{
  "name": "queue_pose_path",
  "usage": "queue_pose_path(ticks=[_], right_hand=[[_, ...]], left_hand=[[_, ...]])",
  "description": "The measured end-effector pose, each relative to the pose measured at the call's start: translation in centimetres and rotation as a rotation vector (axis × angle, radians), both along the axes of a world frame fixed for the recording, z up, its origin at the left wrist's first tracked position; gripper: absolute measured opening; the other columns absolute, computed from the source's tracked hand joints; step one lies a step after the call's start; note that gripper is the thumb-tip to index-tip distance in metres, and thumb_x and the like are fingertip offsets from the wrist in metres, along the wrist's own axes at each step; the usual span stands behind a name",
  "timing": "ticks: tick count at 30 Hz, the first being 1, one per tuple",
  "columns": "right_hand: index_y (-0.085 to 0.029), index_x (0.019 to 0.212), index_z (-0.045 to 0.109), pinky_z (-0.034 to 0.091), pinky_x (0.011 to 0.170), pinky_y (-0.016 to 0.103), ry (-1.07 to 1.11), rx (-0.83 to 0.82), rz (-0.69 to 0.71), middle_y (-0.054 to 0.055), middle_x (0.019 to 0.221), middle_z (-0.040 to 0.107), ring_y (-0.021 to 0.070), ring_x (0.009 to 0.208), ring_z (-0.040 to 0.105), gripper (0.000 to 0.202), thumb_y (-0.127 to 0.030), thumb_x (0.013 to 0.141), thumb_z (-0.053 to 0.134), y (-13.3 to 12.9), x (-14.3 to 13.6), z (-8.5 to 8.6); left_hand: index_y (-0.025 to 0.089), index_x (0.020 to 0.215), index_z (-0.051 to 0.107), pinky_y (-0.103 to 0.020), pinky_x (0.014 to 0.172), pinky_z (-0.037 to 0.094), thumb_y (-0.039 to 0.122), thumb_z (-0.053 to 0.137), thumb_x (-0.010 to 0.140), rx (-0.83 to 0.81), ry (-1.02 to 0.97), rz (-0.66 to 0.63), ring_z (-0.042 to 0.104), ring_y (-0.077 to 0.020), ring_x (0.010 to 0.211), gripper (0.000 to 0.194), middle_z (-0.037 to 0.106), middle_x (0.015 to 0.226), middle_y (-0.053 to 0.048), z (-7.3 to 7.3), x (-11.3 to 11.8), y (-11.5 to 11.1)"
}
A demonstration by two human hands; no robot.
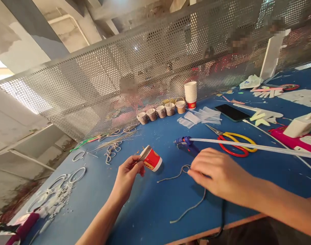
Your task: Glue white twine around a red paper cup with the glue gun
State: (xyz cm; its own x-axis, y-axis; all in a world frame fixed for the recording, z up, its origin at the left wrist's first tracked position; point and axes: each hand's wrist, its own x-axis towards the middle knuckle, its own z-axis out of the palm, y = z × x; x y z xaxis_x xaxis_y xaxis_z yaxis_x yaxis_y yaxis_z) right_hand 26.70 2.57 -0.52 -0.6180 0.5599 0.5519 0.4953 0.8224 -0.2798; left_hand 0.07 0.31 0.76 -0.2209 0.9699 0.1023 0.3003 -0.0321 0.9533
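My left hand (131, 172) grips a small red and white paper cup (153, 160), tilted on its side, with a grey-brown band around its rim end. To the right, my right hand (212, 172) is closed, its thumb and fingers pinched on a thin grey cord (193, 207). Both ends of this cord trail on the blue table, and a small loop shows by the fingertips. Just behind the right hand lies a blue glue gun (184, 141) with a long white glue stick (237, 143) in its back.
Scissors (238, 144) with red and yellow handles lie at right, near a phone (232, 112). Several cord-wrapped cups (170, 109) and a cup stack (191, 95) line the mesh screen (94, 85). Cord pieces (113, 149) lie left; a magenta power strip (293, 137) is right.
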Motion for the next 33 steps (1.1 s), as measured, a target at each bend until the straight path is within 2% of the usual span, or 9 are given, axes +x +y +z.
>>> queue_pose_path(ticks=[3,5,9,12,15,19,22,25,33], right_hand=[[-0.020,0.070,0.064,0.040,0.061,0.030,-0.105,-0.207,-0.389,0.005,0.069,0.065,0.0212,0.067,0.059,0.030,-0.044,0.084,0.055,2.6,2.4,-0.3],[-0.020,0.083,0.066,0.039,0.058,0.028,-0.110,-0.369,-0.480,0.006,0.079,0.067,0.0222,0.072,0.061,0.027,-0.046,0.079,0.060,4.6,2.2,-0.6],[-0.020,0.070,0.061,0.033,0.048,0.024,-0.033,-0.665,-0.386,-0.001,0.057,0.060,0.0152,0.053,0.054,0.021,-0.040,0.077,0.058,7.8,-0.9,-1.1],[-0.019,0.057,0.054,0.031,0.044,0.023,0.006,-0.680,-0.372,-0.002,0.045,0.051,0.0129,0.044,0.049,0.025,-0.034,0.077,0.056,8.6,-3.0,-1.5],[-0.018,0.067,0.059,0.037,0.046,0.023,0.135,-0.685,-0.320,0.000,0.056,0.061,0.0135,0.050,0.055,0.022,-0.033,0.081,0.050,7.8,-3.4,-1.6],[-0.019,0.087,0.064,0.045,0.050,0.024,0.342,-0.838,-0.112,0.001,0.064,0.067,0.0164,0.058,0.062,0.033,-0.048,0.084,0.048,4.8,-2.5,-0.4],[-0.022,0.076,0.061,0.043,0.045,0.023,0.310,-0.785,-0.072,-0.003,0.048,0.056,0.0148,0.049,0.057,0.035,-0.051,0.086,0.045,2.3,-2.3,0.4],[-0.023,0.068,0.055,0.042,0.044,0.022,0.273,-0.673,-0.055,-0.003,0.052,0.057,0.0129,0.046,0.053,0.030,-0.047,0.086,0.047,0.8,-2.7,-0.1],[-0.025,0.070,0.049,0.045,0.053,0.023,0.230,-0.595,0.041,-0.002,0.057,0.061,0.0146,0.052,0.058,0.023,-0.040,0.087,0.045,0.2,-3.7,-1.0]], left_hand=[[0.016,0.076,0.063,-0.025,0.054,0.043,0.029,0.062,0.073,0.012,-0.020,-0.004,0.051,-0.0116,0.051,0.014,0.057,0.054,0.003,-0.1,0.4,0.0],[0.016,0.076,0.063,-0.025,0.053,0.043,0.029,0.062,0.073,0.011,-0.031,-0.006,0.052,-0.0118,0.052,0.014,0.057,0.054,0.003,-0.2,0.5,0.0],[0.015,0.078,0.064,-0.024,0.053,0.042,0.030,0.062,0.072,0.014,-0.037,0.001,0.051,-0.0113,0.051,0.016,0.057,0.054,0.003,-0.2,0.5,0.1],[0.014,0.079,0.065,-0.024,0.052,0.042,0.031,0.062,0.072,0.017,-0.032,0.014,0.050,-0.0111,0.050,0.018,0.057,0.054,0.003,-0.2,0.3,0.1],[0.015,0.080,0.065,-0.025,0.053,0.042,0.032,0.062,0.072,0.020,-0.026,0.023,0.051,-0.0116,0.051,0.019,0.057,0.055,0.003,-0.2,0.2,0.0],[0.016,0.080,0.065,-0.026,0.053,0.043,0.035,0.062,0.073,0.018,-0.030,0.038,0.052,-0.0125,0.052,0.021,0.057,0.056,0.003,-0.4,0.6,-0.3],[0.017,0.080,0.063,-0.026,0.052,0.044,0.036,0.064,0.072,0.011,-0.062,0.054,0.053,-0.0126,0.051,0.021,0.058,0.057,0.003,-0.7,0.9,-0.3],[0.017,0.078,0.061,-0.025,0.051,0.044,0.036,0.064,0.071,-0.011,-0.081,0.057,0.053,-0.0121,0.049,0.021,0.058,0.055,0.003,-1.0,1.3,-0.3],[0.017,0.078,0.060,-0.023,0.049,0.042,0.035,0.062,0.074,-0.032,-0.026,0.063,0.051,-0.0109,0.046,0.018,0.056,0.052,0.005,-1.4,1.5,-0.2]])
